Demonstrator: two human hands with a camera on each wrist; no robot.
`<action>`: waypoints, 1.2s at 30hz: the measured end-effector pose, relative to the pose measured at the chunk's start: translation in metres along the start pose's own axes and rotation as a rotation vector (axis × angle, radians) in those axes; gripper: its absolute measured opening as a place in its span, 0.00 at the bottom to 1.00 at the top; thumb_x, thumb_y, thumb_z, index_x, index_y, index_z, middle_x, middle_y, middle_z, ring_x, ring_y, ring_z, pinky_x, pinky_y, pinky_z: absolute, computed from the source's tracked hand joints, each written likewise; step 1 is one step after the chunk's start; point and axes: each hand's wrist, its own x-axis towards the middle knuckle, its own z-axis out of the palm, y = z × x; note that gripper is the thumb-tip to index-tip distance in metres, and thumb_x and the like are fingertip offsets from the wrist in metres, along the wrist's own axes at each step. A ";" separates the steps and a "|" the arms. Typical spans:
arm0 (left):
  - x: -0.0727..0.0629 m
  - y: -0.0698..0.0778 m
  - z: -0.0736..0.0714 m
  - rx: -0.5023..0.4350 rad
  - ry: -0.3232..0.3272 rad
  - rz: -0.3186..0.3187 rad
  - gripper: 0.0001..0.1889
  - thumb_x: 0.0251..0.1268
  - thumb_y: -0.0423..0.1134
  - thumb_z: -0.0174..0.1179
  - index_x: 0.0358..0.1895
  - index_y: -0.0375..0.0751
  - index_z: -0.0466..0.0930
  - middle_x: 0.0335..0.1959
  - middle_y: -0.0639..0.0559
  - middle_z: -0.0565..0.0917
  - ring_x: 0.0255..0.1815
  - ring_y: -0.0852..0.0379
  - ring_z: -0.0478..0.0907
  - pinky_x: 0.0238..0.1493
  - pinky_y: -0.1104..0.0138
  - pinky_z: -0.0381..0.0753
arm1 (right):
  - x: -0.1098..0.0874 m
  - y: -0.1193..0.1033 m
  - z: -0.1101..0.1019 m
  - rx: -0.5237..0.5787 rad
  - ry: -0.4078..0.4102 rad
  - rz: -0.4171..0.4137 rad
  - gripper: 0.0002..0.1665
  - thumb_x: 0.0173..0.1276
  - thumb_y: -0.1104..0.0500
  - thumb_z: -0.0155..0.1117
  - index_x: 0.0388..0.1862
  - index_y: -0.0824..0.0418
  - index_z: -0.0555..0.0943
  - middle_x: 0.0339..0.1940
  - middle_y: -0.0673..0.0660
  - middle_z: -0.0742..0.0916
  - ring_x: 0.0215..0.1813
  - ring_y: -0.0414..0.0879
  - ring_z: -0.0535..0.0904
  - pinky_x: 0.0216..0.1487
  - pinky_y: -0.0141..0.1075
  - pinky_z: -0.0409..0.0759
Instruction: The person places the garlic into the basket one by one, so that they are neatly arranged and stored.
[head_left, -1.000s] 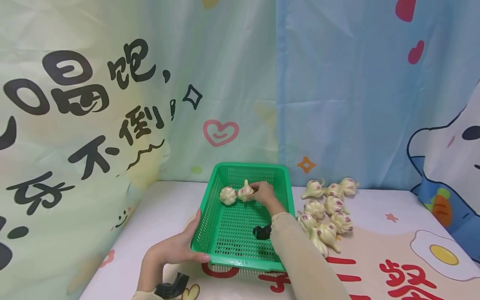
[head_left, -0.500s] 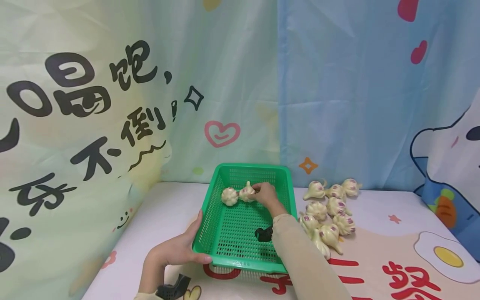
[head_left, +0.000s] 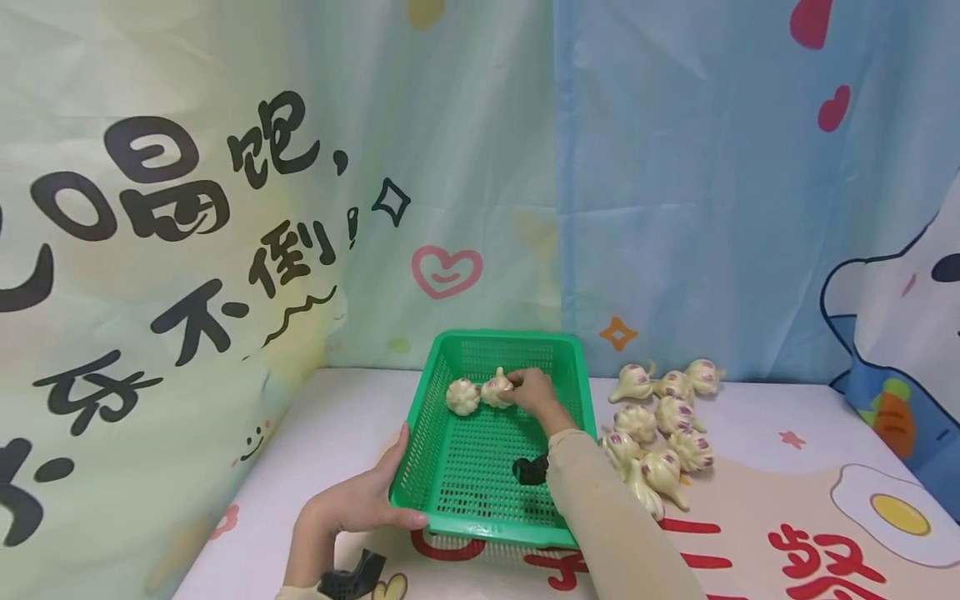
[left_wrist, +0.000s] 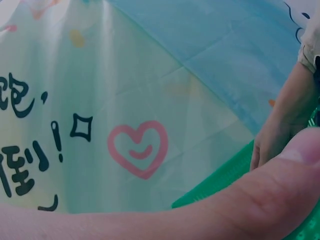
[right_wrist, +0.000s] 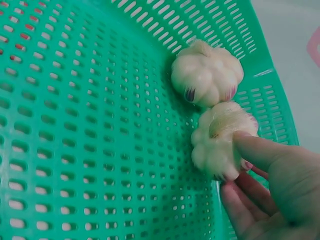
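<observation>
A green plastic basket [head_left: 501,531] with slotted walls sits on the table. My left hand [head_left: 363,500] holds its near left corner, thumb along the front and fingers against the left side. Inside, my right hand [head_left: 534,392] grips a garlic bulb [head_left: 495,390] by its right side. In the right wrist view, the thumb lies on top of this garlic bulb [right_wrist: 206,150] and fingertips reach beneath it. A second garlic bulb [head_left: 462,397] rests beside it, on the left, touching or nearly touching. The left wrist view shows mostly my thumb [left_wrist: 240,202], the basket largely hidden behind it.
Several more garlic bulbs [head_left: 677,413] lie loosely grouped on the table just right of the basket. A printed cloth [head_left: 795,500] covers the table. Behind, a patterned curtain [head_left: 480,167] hangs close to the basket's far edge.
The head view has shifted slightly, moving the whole scene a little right and down. Both hands and the garlic bulbs keep their places relative to the basket.
</observation>
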 end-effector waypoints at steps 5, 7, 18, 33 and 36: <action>0.000 -0.002 -0.001 0.016 0.005 0.016 0.67 0.50 0.55 0.69 0.74 0.45 0.18 0.77 0.42 0.29 0.77 0.40 0.34 0.70 0.45 0.53 | -0.001 -0.005 -0.002 0.027 0.019 0.007 0.34 0.68 0.53 0.61 0.67 0.69 0.68 0.63 0.69 0.76 0.62 0.62 0.73 0.56 0.51 0.75; 0.001 -0.002 0.000 0.019 0.002 0.024 0.67 0.51 0.56 0.69 0.74 0.45 0.18 0.77 0.42 0.28 0.77 0.41 0.33 0.70 0.45 0.52 | -0.003 -0.006 -0.004 0.037 0.028 0.004 0.35 0.68 0.51 0.60 0.68 0.69 0.67 0.64 0.69 0.75 0.64 0.62 0.71 0.57 0.52 0.74; 0.002 -0.004 0.002 0.032 0.006 -0.004 0.67 0.50 0.57 0.69 0.74 0.46 0.18 0.77 0.41 0.28 0.77 0.40 0.33 0.70 0.45 0.53 | -0.027 -0.023 -0.031 0.109 0.018 -0.142 0.34 0.71 0.49 0.57 0.69 0.65 0.66 0.65 0.66 0.75 0.66 0.60 0.71 0.60 0.52 0.72; -0.002 -0.005 0.000 0.035 0.010 -0.026 0.65 0.52 0.54 0.69 0.74 0.45 0.18 0.77 0.39 0.26 0.77 0.38 0.30 0.71 0.43 0.50 | -0.105 0.010 -0.102 0.265 0.069 -0.248 0.34 0.71 0.44 0.54 0.71 0.57 0.65 0.68 0.61 0.74 0.70 0.58 0.67 0.65 0.55 0.67; 0.000 -0.003 0.001 0.035 0.006 -0.011 0.66 0.52 0.54 0.69 0.74 0.44 0.18 0.76 0.39 0.26 0.77 0.38 0.30 0.71 0.43 0.49 | -0.120 0.027 -0.114 0.277 0.130 -0.223 0.33 0.72 0.43 0.53 0.70 0.56 0.66 0.67 0.61 0.74 0.69 0.56 0.69 0.65 0.52 0.68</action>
